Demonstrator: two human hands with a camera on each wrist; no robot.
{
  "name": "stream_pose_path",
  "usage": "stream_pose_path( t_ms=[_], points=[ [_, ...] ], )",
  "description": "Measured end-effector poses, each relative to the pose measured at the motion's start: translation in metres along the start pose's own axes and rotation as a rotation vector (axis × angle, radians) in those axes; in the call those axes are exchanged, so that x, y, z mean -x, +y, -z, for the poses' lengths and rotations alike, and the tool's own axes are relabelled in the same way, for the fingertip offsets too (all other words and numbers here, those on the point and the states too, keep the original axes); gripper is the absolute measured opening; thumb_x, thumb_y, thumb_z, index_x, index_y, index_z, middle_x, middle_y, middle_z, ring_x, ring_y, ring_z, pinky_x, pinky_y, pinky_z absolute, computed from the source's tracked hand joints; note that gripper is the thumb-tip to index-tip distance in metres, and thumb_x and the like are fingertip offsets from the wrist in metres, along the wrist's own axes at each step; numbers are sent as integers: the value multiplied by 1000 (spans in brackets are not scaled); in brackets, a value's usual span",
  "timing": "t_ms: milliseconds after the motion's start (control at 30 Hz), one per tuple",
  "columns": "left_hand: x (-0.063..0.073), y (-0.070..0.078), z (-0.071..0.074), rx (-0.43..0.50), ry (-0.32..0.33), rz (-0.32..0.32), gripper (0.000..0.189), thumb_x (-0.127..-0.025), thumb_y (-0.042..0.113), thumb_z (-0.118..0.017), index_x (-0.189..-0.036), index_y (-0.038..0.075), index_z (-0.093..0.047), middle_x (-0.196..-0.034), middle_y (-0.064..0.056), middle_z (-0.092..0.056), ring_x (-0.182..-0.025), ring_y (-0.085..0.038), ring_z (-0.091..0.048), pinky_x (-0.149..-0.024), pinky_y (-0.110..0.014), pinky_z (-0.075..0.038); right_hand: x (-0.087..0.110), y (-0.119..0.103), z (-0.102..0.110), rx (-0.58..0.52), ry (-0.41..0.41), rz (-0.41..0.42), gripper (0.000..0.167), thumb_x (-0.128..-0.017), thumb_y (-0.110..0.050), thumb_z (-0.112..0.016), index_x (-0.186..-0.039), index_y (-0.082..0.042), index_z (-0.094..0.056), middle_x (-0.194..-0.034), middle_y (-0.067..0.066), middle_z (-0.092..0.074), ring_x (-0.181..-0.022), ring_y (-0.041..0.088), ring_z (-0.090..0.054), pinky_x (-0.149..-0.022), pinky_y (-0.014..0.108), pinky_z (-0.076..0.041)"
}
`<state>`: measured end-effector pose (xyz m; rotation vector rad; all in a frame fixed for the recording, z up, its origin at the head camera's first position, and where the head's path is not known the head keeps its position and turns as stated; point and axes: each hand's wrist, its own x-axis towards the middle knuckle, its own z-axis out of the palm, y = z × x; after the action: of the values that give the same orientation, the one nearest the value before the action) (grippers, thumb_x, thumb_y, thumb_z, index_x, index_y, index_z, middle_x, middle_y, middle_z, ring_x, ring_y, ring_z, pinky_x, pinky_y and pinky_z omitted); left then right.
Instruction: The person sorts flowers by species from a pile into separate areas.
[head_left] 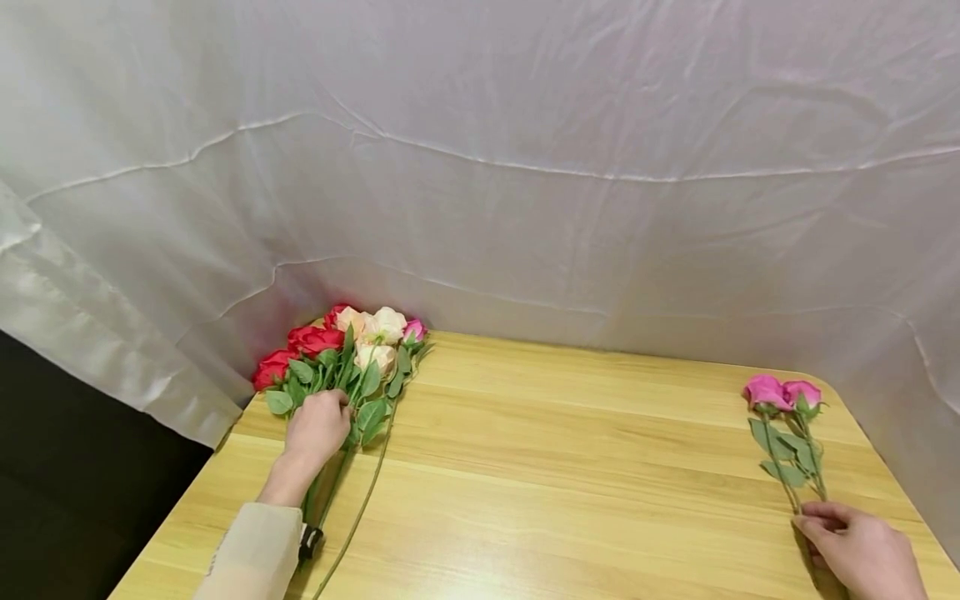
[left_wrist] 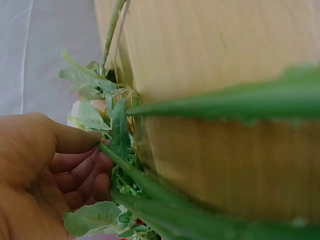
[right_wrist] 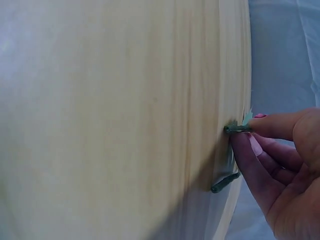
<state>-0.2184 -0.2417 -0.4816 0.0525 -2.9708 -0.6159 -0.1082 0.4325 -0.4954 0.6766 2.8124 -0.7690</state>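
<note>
On the left of the head view, my left hand (head_left: 318, 423) reaches into a bunch of artificial roses lying on the table. Thumb and fingers pinch a green stem (left_wrist: 132, 172) in the left wrist view; I cannot tell which bloom it belongs to. Red roses (head_left: 315, 340) lie at the bunch's left, cream roses (head_left: 386, 325) to their right, and a pink rose (head_left: 414, 331) at its right edge. At the far right, two pink roses (head_left: 767, 390) lie side by side. My right hand (head_left: 862, 546) pinches one of their stems (right_wrist: 240, 128), low down; the other stem end (right_wrist: 225, 182) lies beside it.
The wooden table (head_left: 570, 467) stretches between the two groups of flowers. A pale cloth curtain (head_left: 525, 233) hangs along its back and sides. One long stem (head_left: 367, 492) runs from the bunch toward the front edge. A dark area (head_left: 82, 467) lies beyond the left edge.
</note>
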Motion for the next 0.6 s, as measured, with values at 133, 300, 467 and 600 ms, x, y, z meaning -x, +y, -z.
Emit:
stream_pose_path(
  t_ms=[133, 300, 467, 600],
  points=[
    [1, -1, 1, 20, 5, 0, 21, -99, 7, -63, -114, -4, -73, -104, -25, -74, -83, -41, -71, -69, -55, -57, 0, 0, 1, 46, 46, 17, 42, -98, -31, -69, -113, 7, -71, -85, 12, -75, -73, 29, -70, -73, 53, -54],
    [3, -1, 2, 42, 20, 5, 21, -100, 7, -62, -114, -5, -72, -102, -23, -74, -83, -39, -71, -71, -55, -57, 1, -2, 2, 77, 107, 57, 50, -99, -39, -69, -118, 7, -71, -95, 20, -76, -88, 45, -68, -78, 58, -52],
    [4, 2, 5, 82, 21, 20, 22, -102, 9, -60, -117, -4, -70, -104, -21, -74, -83, -35, -71, -72, -52, -57, 3, -6, 2, 59, 127, 61, 52, -100, -40, -66, -120, 8, -69, -96, 20, -76, -86, 42, -69, -76, 55, -51],
    [3, 5, 7, 106, 26, 29, 22, -103, 10, -60, -118, -4, -70, -106, -20, -73, -83, -33, -70, -71, -51, -57, 4, -10, 4, 54, 146, 80, 50, -100, -38, -65, -120, 8, -69, -94, 17, -77, -76, 29, -70, -71, 50, -51]
  ],
)
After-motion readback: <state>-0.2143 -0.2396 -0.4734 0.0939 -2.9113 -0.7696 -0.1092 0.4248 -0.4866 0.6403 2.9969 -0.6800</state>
